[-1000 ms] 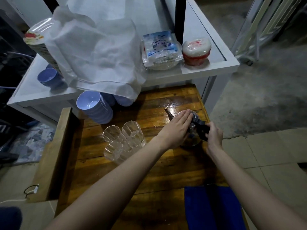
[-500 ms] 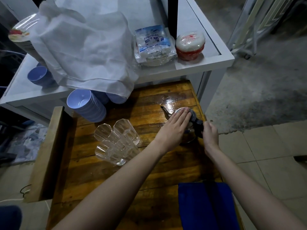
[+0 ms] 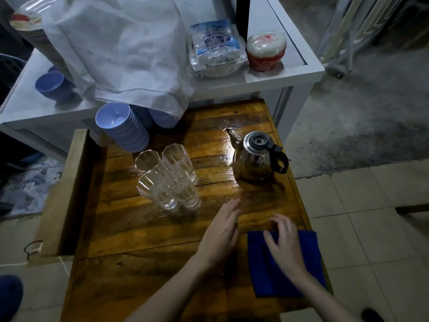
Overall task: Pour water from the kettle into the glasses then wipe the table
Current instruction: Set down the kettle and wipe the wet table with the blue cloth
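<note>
A steel kettle [image 3: 254, 158] with a black handle stands upright at the right of the wooden table [image 3: 144, 226], its lid on and nobody touching it. Water glistens on the boards around it. Several clear glasses [image 3: 168, 176] stand clustered at the table's middle left. A folded blue cloth [image 3: 311, 259] lies at the near right corner. My right hand [image 3: 284, 244] hovers over the cloth with fingers spread, blurred by motion. My left hand [image 3: 221, 231] is flat and open above the bare wood, left of the cloth.
A stack of blue bowls [image 3: 124, 127] leans at the table's back left. Behind stands a white shelf unit [image 3: 299, 73] with a white cloth-covered pile [image 3: 120, 52], a plastic packet [image 3: 216, 47], a red-and-white container [image 3: 265, 51] and more blue bowls [image 3: 52, 86]. A wooden side rail [image 3: 63, 194] runs along the left.
Both hands left the kettle and drew back toward me; the right one now hangs over the blue cloth. The kettle stands alone.
</note>
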Demonstrator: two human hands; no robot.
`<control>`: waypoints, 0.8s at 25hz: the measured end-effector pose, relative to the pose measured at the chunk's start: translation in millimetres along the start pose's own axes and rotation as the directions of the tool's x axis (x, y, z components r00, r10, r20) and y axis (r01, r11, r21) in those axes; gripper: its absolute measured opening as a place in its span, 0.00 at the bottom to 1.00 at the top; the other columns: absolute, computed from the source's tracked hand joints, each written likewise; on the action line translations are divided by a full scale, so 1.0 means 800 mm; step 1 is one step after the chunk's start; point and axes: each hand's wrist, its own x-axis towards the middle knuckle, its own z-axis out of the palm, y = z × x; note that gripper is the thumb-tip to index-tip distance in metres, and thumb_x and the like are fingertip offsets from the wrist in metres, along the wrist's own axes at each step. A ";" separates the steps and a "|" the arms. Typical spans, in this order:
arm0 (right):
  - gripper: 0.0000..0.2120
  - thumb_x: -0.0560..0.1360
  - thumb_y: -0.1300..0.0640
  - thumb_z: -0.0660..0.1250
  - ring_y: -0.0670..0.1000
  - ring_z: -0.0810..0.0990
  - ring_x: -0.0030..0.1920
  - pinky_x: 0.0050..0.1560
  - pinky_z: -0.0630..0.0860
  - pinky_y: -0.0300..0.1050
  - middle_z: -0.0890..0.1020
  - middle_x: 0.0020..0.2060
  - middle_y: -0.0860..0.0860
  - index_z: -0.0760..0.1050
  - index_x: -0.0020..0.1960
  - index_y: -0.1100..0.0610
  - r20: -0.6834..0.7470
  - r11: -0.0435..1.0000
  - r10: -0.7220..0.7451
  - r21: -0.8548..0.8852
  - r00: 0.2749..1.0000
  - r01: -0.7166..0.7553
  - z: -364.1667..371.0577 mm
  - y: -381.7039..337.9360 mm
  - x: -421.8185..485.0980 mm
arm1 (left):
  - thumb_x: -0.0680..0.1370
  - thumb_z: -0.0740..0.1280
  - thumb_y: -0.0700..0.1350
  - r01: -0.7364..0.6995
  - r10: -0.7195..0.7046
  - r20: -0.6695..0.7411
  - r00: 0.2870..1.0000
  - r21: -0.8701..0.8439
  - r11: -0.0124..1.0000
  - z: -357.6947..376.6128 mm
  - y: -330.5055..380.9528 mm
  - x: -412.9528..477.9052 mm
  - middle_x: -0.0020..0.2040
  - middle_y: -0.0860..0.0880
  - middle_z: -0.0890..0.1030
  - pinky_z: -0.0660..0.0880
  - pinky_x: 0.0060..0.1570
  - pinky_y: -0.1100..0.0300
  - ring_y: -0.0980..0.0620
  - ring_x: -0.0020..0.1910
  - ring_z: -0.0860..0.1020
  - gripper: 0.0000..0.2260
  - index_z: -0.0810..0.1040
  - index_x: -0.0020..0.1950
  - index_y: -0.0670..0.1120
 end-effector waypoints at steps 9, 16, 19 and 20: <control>0.47 0.73 0.29 0.53 0.60 0.48 0.79 0.76 0.41 0.58 0.50 0.79 0.61 0.51 0.80 0.61 -0.091 0.875 0.176 -0.442 0.980 -0.198 0.044 0.044 -0.087 | 0.81 0.62 0.41 0.389 -0.388 -0.146 0.910 -0.024 0.921 0.007 -0.103 -0.229 0.77 0.49 0.61 0.56 0.76 0.51 0.55 0.77 0.55 0.19 0.69 0.72 0.43; 0.49 0.69 0.22 0.39 0.63 0.41 0.79 0.75 0.40 0.68 0.45 0.79 0.63 0.46 0.81 0.52 -0.122 0.822 0.151 -0.535 0.981 -0.193 0.081 0.030 -0.083 | 0.82 0.60 0.45 0.579 -0.559 -0.274 0.783 -0.006 0.815 -0.039 -0.199 -0.340 0.77 0.45 0.62 0.53 0.76 0.46 0.52 0.77 0.54 0.20 0.66 0.73 0.42; 0.47 0.70 0.23 0.40 0.63 0.41 0.79 0.75 0.39 0.67 0.45 0.79 0.62 0.44 0.81 0.49 -0.004 0.800 0.027 -0.600 1.000 -0.025 0.100 0.012 -0.088 | 0.83 0.58 0.47 0.643 -0.612 -0.295 0.734 0.013 0.766 -0.056 -0.242 -0.371 0.78 0.46 0.60 0.50 0.77 0.47 0.50 0.78 0.54 0.20 0.64 0.74 0.43; 0.47 0.70 0.23 0.41 0.62 0.40 0.79 0.75 0.39 0.66 0.43 0.79 0.61 0.43 0.81 0.49 0.053 0.791 -0.025 -0.609 0.998 0.052 0.109 0.004 -0.091 | 0.83 0.58 0.47 0.657 -0.623 -0.302 0.722 0.014 0.754 -0.061 -0.253 -0.372 0.78 0.46 0.60 0.50 0.77 0.47 0.50 0.78 0.55 0.21 0.64 0.74 0.43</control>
